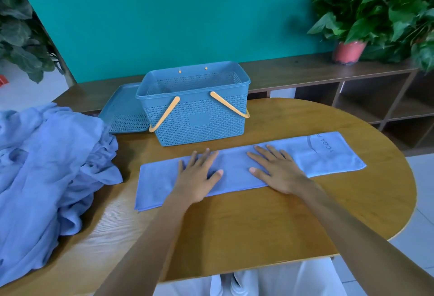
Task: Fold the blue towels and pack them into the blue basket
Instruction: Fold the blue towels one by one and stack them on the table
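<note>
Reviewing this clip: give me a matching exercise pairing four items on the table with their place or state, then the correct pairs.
Items:
1. folded towel
2. towel pile
3. blue basket
4. basket lid

States:
A. crumpled heap at the table's left edge
B. lying flat to the left of the basket
C. long strip under both flat hands
D. standing open, orange handles down

The left hand and right hand press flat on the strip.

Pairs: 1-C, 2-A, 3-D, 4-B

Bright, even light; soft shadows, wide-angle bending and blur at edges.
</note>
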